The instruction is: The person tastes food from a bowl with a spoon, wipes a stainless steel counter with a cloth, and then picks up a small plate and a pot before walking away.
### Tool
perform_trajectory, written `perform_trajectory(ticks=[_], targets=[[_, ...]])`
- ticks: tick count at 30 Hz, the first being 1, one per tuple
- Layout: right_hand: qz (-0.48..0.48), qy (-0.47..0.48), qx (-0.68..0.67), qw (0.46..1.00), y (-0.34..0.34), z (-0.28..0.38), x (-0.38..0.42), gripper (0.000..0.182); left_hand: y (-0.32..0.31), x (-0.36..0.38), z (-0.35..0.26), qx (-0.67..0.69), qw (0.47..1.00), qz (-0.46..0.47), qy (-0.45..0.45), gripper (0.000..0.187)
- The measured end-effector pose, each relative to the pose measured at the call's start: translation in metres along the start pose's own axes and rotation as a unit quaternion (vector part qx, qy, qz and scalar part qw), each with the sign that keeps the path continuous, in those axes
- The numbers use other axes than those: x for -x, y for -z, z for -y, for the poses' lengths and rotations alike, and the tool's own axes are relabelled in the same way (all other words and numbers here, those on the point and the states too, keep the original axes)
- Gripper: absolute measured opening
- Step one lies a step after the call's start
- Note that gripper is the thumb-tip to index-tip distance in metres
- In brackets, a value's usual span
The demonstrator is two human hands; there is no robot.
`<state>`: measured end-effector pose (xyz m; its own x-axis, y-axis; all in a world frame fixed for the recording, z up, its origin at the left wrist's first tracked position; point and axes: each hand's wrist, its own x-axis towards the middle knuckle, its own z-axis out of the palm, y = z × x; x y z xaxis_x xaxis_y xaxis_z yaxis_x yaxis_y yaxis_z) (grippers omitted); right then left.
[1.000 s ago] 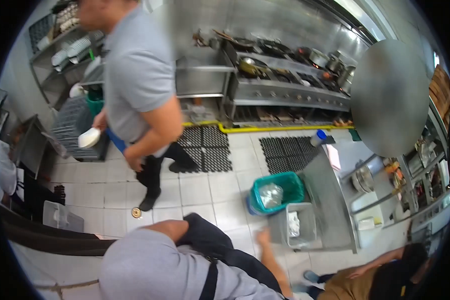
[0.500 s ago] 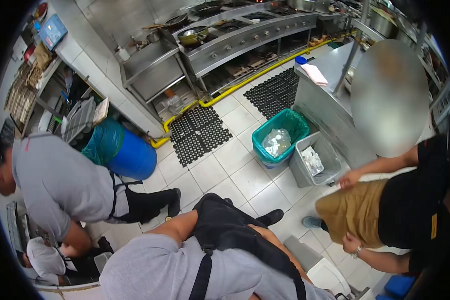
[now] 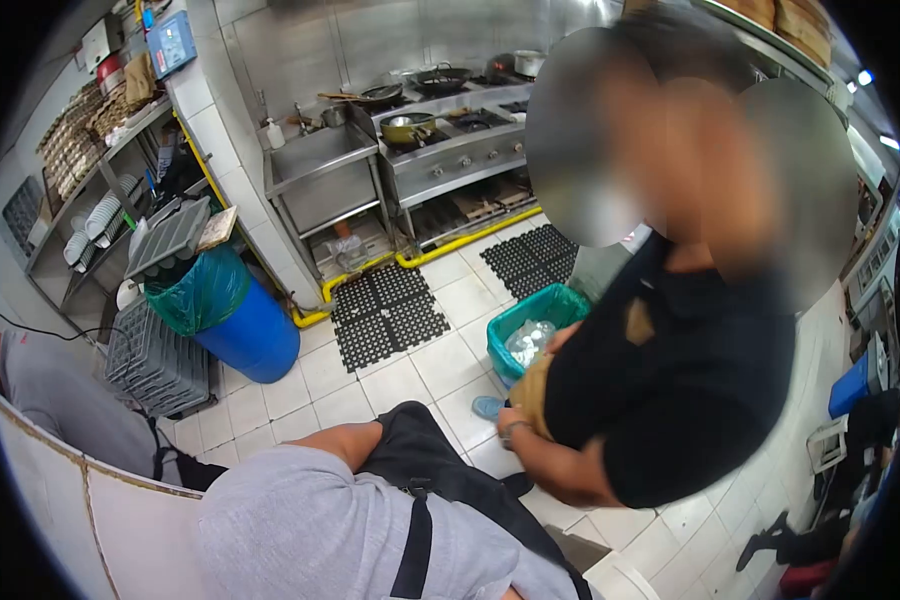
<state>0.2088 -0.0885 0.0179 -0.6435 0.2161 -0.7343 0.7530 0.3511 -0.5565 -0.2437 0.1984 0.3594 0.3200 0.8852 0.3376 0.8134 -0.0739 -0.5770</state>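
Observation:
Neither of my hands shows. At the bottom, my grey shirt [image 3: 300, 510] and black apron [image 3: 420, 450] fill the view, and one bare forearm [image 3: 335, 440] runs in behind the apron, which hides its end. Close on my right stands a person in a black shirt [image 3: 660, 390] with a tan apron [image 3: 530, 393]. That person's hands are held at the waist, near a green-lined bin [image 3: 505, 335] with a clear plastic bag [image 3: 532, 342] inside.
A blue barrel [image 3: 255, 335] with a green liner stands by stacked grey crates [image 3: 155, 360]. Behind are a steel sink [image 3: 320, 160] and stove [image 3: 450, 170]. Black mats [image 3: 385, 315] lie on white tiles. Another person in grey [image 3: 60, 400] is at left, partly behind a low wall [image 3: 130, 530].
My view has turned and tilted up. The person in black has come closer, now covering the grey bin and part of the stove. The person in grey sits lower at left, behind the wall.

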Motion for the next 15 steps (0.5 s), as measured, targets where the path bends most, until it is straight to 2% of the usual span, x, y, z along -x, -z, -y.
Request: perform_trajectory(ticks=[4,6,11,15], targets=[[0.034,-0.010,-0.016,0.999,0.029,-0.015,0.019,0.042,0.012,-0.016,0.006,-0.011,1.000,-0.015,0.012,0.014],[0.027,-0.019,-0.058,0.998,0.040,-0.018,0.029,0.042,0.023,-0.065,-0.006,-0.010,0.999,-0.043,-0.016,0.014],[-0.064,-0.024,-0.250,0.966,0.048,-0.011,0.039,0.042,0.104,-0.255,-0.107,-0.001,0.967,-0.175,-0.183,0.014],[-0.099,0.021,-0.378,0.920,0.032,0.011,0.015,0.041,0.169,-0.328,-0.189,-0.014,0.924,-0.235,-0.300,0.014]])
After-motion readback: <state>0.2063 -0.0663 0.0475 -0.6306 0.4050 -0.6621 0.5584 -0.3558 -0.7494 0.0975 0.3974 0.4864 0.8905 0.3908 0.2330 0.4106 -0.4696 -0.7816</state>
